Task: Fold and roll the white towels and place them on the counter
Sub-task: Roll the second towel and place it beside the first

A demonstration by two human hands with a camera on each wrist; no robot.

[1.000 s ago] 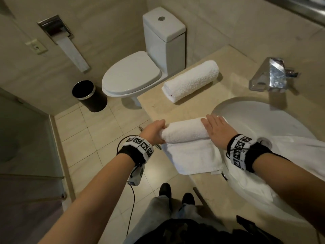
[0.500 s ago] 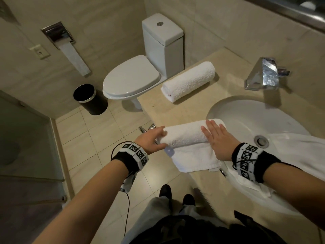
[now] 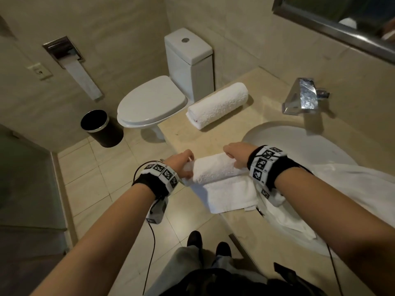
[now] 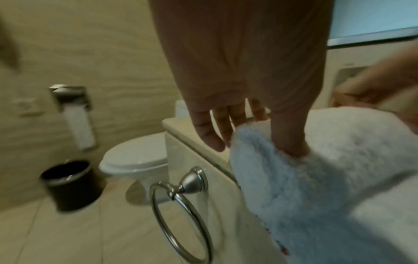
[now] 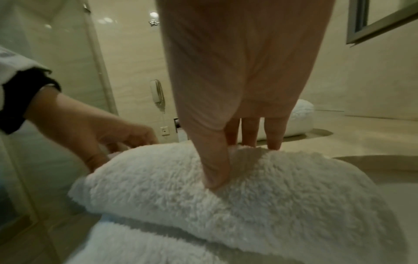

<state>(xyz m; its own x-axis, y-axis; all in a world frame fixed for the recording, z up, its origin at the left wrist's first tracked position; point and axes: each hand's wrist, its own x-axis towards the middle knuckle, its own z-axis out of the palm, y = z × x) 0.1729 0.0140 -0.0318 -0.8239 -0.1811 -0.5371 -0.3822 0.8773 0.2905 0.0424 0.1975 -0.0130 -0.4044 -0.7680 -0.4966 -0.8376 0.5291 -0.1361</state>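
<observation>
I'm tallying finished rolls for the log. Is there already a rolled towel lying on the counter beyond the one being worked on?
Yes, a finished rolled towel lies on the counter by the toilet, apart from the half-rolled towel.

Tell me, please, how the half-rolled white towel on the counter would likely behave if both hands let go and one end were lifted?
The half-rolled towel looks soft and thick; the right hand's thumb dents it, so it would probably sag. Its flat tail is still unrolled, so the roll may loosen. Being round, it could roll along the counter.

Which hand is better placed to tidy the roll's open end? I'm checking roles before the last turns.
Left. The left hand already grips the half-rolled towel at its open end by the counter edge; the right hand grips it mid-roll.
</observation>
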